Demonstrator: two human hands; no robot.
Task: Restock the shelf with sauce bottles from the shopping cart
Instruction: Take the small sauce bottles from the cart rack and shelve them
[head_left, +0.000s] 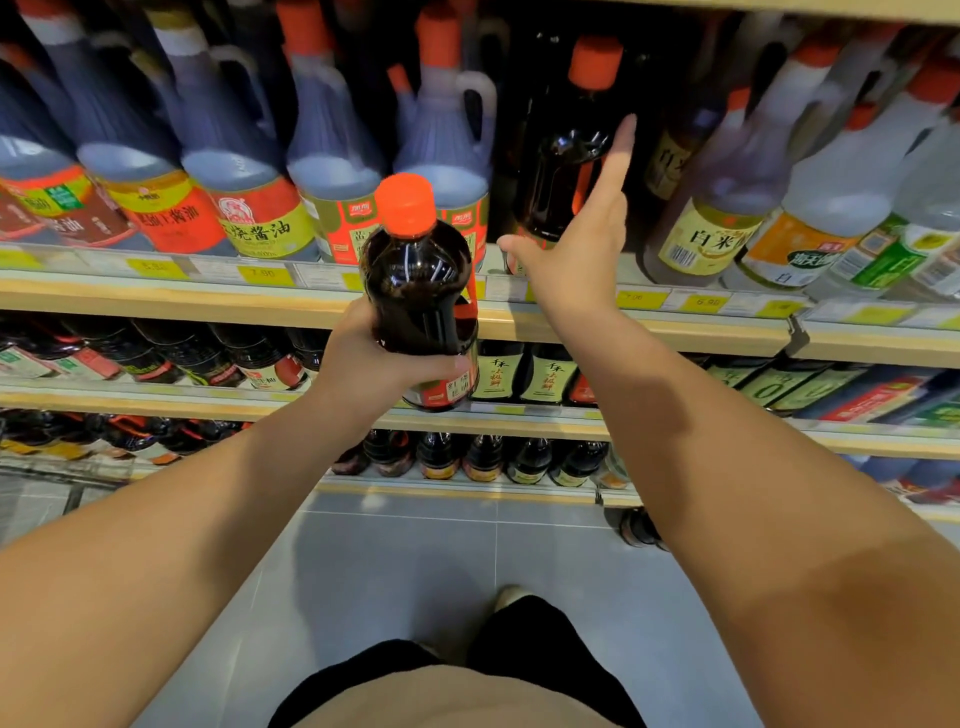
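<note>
My left hand (363, 358) grips a dark sauce bottle (418, 280) with an orange cap, held upright in front of the shelf edge (208, 304). A second dark bottle with an orange cap (563, 156) stands on the shelf in a gap between the rows. My right hand (576, 239) is spread open against that bottle's right side and base, fingers straight, thumb out to the left. I cannot tell whether it presses the bottle or only touches it. No shopping cart is in view.
Large handled soy sauce jugs (332, 156) fill the shelf to the left of the gap, pale vinegar bottles (727, 208) to the right. Lower shelves (519, 415) hold several small dark bottles. Grey tiled floor (405, 561) lies below, with my legs and a shoe.
</note>
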